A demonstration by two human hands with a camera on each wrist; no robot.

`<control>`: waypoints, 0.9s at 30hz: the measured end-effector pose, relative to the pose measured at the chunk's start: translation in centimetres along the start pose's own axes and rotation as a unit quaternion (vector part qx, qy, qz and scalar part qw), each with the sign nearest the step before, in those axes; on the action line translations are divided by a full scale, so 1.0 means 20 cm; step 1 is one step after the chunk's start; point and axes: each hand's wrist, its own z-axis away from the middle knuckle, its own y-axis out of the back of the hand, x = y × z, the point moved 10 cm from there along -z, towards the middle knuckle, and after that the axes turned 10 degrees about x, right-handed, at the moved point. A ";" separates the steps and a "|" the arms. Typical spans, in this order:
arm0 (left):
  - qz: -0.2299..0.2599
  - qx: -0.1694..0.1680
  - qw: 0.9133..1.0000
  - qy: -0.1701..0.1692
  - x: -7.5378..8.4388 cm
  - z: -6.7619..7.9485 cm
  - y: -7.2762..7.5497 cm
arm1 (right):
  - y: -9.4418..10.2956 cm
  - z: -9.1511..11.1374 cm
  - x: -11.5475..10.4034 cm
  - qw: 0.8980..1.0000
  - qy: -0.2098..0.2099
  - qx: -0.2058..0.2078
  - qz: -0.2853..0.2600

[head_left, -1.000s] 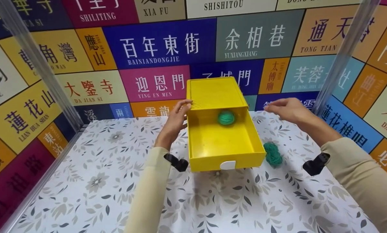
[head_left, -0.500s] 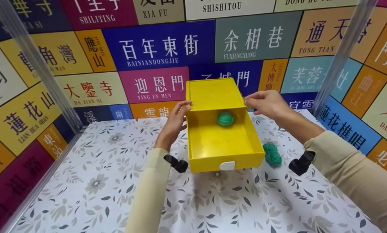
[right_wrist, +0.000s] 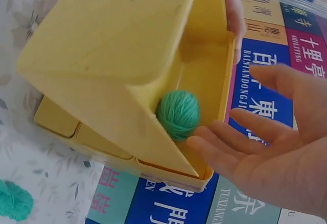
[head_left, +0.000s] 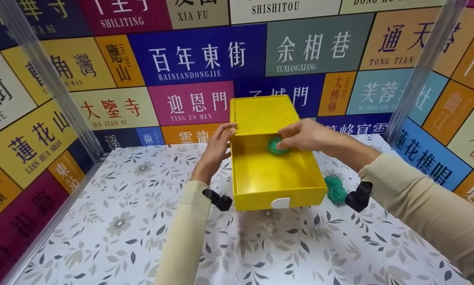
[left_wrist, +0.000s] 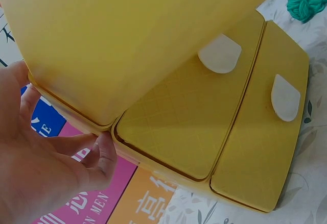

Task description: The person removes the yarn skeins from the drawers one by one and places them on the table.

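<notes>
A yellow drawer cabinet point(head_left: 264, 113) stands on the table, its top drawer point(head_left: 278, 204) pulled far out. Inside, toward the back of that drawer, lies a green yarn ball point(right_wrist: 179, 115). My right hand point(head_left: 310, 134) reaches over the drawer's right wall, with its fingertips right at the ball and its fingers loosely spread in the right wrist view. At the cabinet's left side, my left hand point(head_left: 215, 148) rests its fingertips on the front edge of the casing. Two closed lower drawers with white handles point(left_wrist: 285, 97) show in the left wrist view.
A second green yarn bundle point(head_left: 335, 190) lies on the floral tablecloth point(head_left: 134, 237), right of the open drawer. Behind the cabinet rises a wall of colourful name panels point(head_left: 197, 51). Clear upright posts point(head_left: 58, 79) stand at both sides.
My right hand has come in from the right, over the cabinet's side and down into the open drawer to the yarn ball. The left hand has stayed at the cabinet's left side.
</notes>
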 end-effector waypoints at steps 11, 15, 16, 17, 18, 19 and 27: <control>-0.004 0.000 1.000 0.005 -0.01 0.00 0.00 | -0.10 -0.03 0.00 0.984 0.045 -0.076 0.153; -0.001 0.000 1.000 0.005 -0.01 0.00 0.00 | -0.13 -0.05 0.01 0.981 0.044 -0.092 0.167; 0.001 -0.001 1.000 0.006 -0.01 0.00 0.00 | -0.13 -0.05 0.01 0.980 0.046 -0.095 0.169; 0.001 -0.002 1.000 0.006 -0.01 0.00 -0.01 | -0.14 -0.05 0.01 0.979 0.048 -0.097 0.170; 0.003 -0.003 1.000 0.006 -0.01 0.00 -0.01 | -0.14 -0.05 0.01 0.979 0.049 -0.099 0.172; 0.004 -0.004 1.000 0.006 -0.02 0.00 -0.01 | -0.14 -0.05 0.01 0.978 0.050 -0.100 0.174; 0.006 0.001 1.000 0.004 -0.01 -0.01 0.00 | -0.15 -0.05 -0.03 0.974 0.079 -0.081 0.198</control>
